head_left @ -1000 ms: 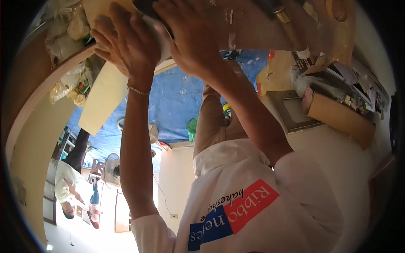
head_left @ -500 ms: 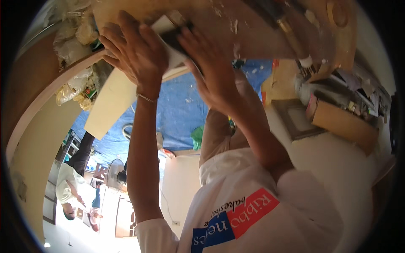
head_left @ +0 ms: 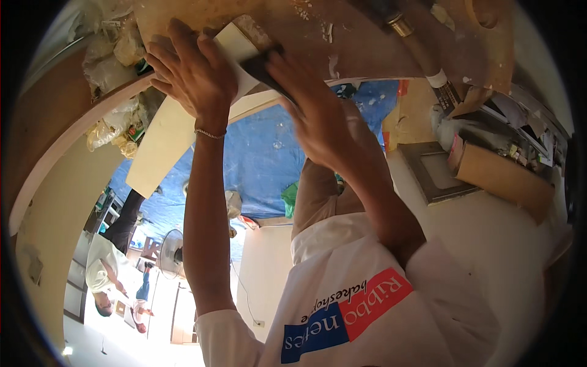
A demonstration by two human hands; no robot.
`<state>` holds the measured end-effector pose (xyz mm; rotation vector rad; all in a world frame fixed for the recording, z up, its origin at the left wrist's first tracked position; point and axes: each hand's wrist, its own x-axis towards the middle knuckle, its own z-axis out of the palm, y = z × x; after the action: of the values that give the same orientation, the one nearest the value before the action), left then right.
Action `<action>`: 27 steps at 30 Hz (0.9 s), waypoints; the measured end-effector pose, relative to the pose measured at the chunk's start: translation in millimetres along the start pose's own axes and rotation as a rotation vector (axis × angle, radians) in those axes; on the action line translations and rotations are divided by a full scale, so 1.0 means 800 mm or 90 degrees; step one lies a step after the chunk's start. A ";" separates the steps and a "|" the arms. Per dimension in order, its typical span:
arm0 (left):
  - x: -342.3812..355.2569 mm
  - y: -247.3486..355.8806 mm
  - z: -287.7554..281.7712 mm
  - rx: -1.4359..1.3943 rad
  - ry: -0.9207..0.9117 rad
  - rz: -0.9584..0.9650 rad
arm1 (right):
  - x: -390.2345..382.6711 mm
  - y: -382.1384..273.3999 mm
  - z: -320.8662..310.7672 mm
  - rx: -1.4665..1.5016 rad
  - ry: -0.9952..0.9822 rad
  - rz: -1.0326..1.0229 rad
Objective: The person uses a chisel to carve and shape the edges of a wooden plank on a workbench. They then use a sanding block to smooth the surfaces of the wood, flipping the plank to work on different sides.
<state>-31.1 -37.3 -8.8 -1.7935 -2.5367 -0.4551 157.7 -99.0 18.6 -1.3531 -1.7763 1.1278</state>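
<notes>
Half-spread left hand [head_left: 205,79] rests on pale flat board [head_left: 236,44]; near-straight right hand [head_left: 315,116] holds thin black sheet [head_left: 264,68], long axis slanting toward left hand.

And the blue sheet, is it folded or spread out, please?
Spread out: the blue sheet lies wide, showing on both sides of the left forearm.

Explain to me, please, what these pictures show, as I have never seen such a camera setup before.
No machine works here, only a person in a white printed T-shirt; each picture comes from a wide fisheye camera on the person's head, so straight edges look bent. The left hand rests at a flat, cream-coloured board; the right hand holds a thin, dark, flat pad against it. On the brown, white-flecked work surface lies a brown-handled tool with a gold-coloured metal collar, perhaps a brush.
</notes>
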 end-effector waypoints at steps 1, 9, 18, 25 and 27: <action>-0.003 -0.003 -0.003 -0.013 0.017 -0.004 | -0.027 -0.014 -0.031 0.005 -0.054 0.048; 0.000 0.001 -0.008 -0.063 0.038 0.028 | -0.007 -0.007 -0.114 0.097 0.206 0.137; -0.018 0.001 -0.025 -0.048 0.090 0.135 | -0.025 0.096 -0.104 0.060 0.198 0.057; -0.017 0.006 -0.022 -0.119 0.047 0.067 | 0.000 0.056 -0.096 -0.108 0.116 -0.084; -0.012 0.008 -0.024 -0.109 0.080 0.079 | 0.016 0.044 -0.085 -0.078 0.059 -0.164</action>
<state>-24.8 -48.7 9.7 -1.8962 -2.3506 -0.7742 228.0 -65.4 16.3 -1.1829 -1.9127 0.8165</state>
